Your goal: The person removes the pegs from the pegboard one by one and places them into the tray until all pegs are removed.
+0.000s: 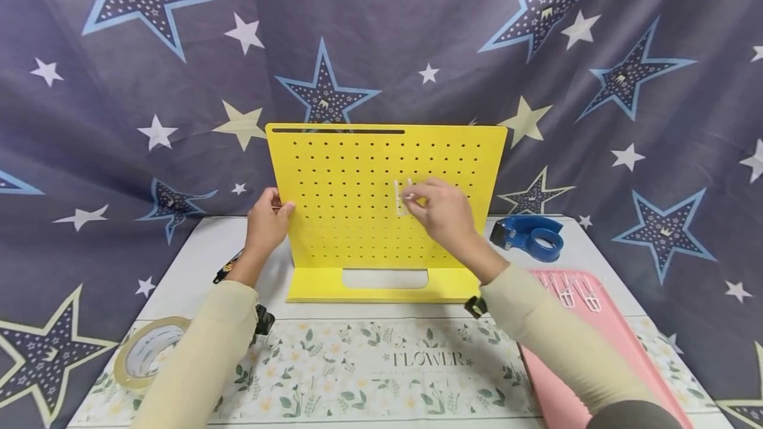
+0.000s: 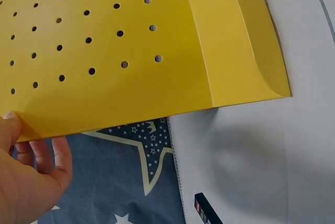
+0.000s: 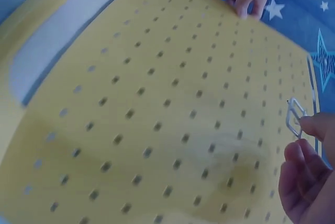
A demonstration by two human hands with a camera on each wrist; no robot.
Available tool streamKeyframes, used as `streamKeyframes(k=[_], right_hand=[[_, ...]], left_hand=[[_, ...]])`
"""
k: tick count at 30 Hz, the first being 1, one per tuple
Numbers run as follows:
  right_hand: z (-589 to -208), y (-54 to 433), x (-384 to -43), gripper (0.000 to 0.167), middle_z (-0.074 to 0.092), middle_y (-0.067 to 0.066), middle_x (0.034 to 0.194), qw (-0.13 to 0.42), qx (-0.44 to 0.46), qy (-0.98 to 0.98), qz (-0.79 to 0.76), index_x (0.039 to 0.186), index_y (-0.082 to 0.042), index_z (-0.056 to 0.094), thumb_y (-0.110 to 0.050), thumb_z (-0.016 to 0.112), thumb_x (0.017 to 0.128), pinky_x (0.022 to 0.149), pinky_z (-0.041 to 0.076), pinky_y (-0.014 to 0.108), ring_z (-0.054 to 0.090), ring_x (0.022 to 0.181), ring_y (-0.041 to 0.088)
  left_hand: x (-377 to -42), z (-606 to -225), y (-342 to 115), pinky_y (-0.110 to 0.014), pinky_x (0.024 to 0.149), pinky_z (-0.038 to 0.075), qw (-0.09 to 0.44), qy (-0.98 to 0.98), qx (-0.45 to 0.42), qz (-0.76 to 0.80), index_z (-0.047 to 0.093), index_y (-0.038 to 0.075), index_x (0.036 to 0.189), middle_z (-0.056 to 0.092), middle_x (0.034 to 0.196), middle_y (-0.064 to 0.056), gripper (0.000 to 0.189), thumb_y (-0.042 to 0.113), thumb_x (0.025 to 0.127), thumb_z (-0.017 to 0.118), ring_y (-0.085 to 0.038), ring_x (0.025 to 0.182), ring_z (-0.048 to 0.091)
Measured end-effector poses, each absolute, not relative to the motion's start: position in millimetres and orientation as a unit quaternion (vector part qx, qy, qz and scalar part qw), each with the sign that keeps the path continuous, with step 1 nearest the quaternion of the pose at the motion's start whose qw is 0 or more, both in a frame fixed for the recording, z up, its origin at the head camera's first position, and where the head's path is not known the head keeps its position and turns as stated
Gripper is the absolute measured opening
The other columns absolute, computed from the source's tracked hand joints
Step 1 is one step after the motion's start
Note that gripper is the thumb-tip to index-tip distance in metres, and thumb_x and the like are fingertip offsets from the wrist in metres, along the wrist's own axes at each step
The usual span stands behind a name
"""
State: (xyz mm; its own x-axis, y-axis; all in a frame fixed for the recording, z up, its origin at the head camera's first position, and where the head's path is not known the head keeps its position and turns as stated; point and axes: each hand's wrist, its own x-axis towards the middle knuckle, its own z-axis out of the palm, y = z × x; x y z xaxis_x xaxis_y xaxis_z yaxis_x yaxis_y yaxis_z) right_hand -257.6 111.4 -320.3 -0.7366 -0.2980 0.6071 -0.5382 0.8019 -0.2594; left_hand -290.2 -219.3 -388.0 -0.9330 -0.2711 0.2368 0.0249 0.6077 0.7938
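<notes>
A yellow pegboard (image 1: 340, 230) with rows of small holes stands upright on its folded base at the middle of the table. My left hand (image 1: 267, 220) grips the board's left edge, thumb on the front and fingers behind it, as the left wrist view shows. My right hand (image 1: 446, 212) pinches a small white wire hook (image 3: 294, 119) between thumb and fingers in front of the board, right of its middle. Whether the hook's ends sit in the holes I cannot tell.
On the right lies a pink tray (image 1: 560, 382) holding several white wire hooks (image 1: 566, 293). Behind it sits a blue tape dispenser (image 1: 530, 236). A roll of tape (image 1: 134, 359) lies at the front left. A star-patterned curtain (image 1: 381, 12) hangs behind the table.
</notes>
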Motion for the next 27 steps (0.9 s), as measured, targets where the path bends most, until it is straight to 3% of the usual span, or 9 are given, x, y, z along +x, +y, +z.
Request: streamKeyframes(k=[10, 15, 21, 27], right_hand=[[-342, 191, -249, 0.004, 0.078, 0.005, 0.093, 0.28, 0.211, -0.904, 0.245, 0.091, -0.016, 0.08, -0.017, 0.08, 0.087, 0.067, 0.056, 0.039, 0.07, 0.072, 0.021], [-349, 221, -244, 0.004, 0.077, 0.005, 0.088, 0.269, 0.206, -0.908, 0.245, 0.089, -0.016, 0.081, -0.015, 0.081, 0.086, 0.064, 0.054, 0.034, 0.068, 0.069, 0.018], [-355, 261, -232, 0.006, 0.075, 0.002, 0.081, 0.26, 0.18, -0.92, 0.233, 0.09, -0.018, 0.08, -0.015, 0.082, 0.085, 0.057, 0.043, 0.025, 0.052, 0.062, 0.005], [-360, 299, -216, 0.005, 0.076, 0.003, 0.084, 0.214, 0.133, -0.938, 0.237, 0.094, -0.018, 0.08, -0.019, 0.078, 0.09, 0.051, 0.038, 0.024, 0.048, 0.059, 0.001]], left_hand=[[-290, -387, -219, -0.048, 0.093, 0.053, 0.166, -0.887, 0.065, -0.426, 0.053, 0.004, 0.124, 0.065, 0.122, -0.019, 0.026, 0.021, 0.105, 0.057, -0.037, 0.114, 0.065], [-291, -386, -219, -0.049, 0.094, 0.054, 0.162, -0.886, 0.068, -0.428, 0.053, 0.004, 0.126, 0.064, 0.123, -0.019, 0.027, 0.021, 0.106, 0.056, -0.037, 0.115, 0.065], [-291, -387, -219, -0.049, 0.094, 0.053, 0.161, -0.885, 0.069, -0.432, 0.054, 0.004, 0.125, 0.065, 0.123, -0.019, 0.027, 0.021, 0.105, 0.057, -0.037, 0.115, 0.065], [-290, -387, -219, -0.049, 0.094, 0.054, 0.159, -0.886, 0.067, -0.43, 0.053, 0.004, 0.125, 0.065, 0.123, -0.019, 0.027, 0.022, 0.105, 0.057, -0.037, 0.115, 0.065]])
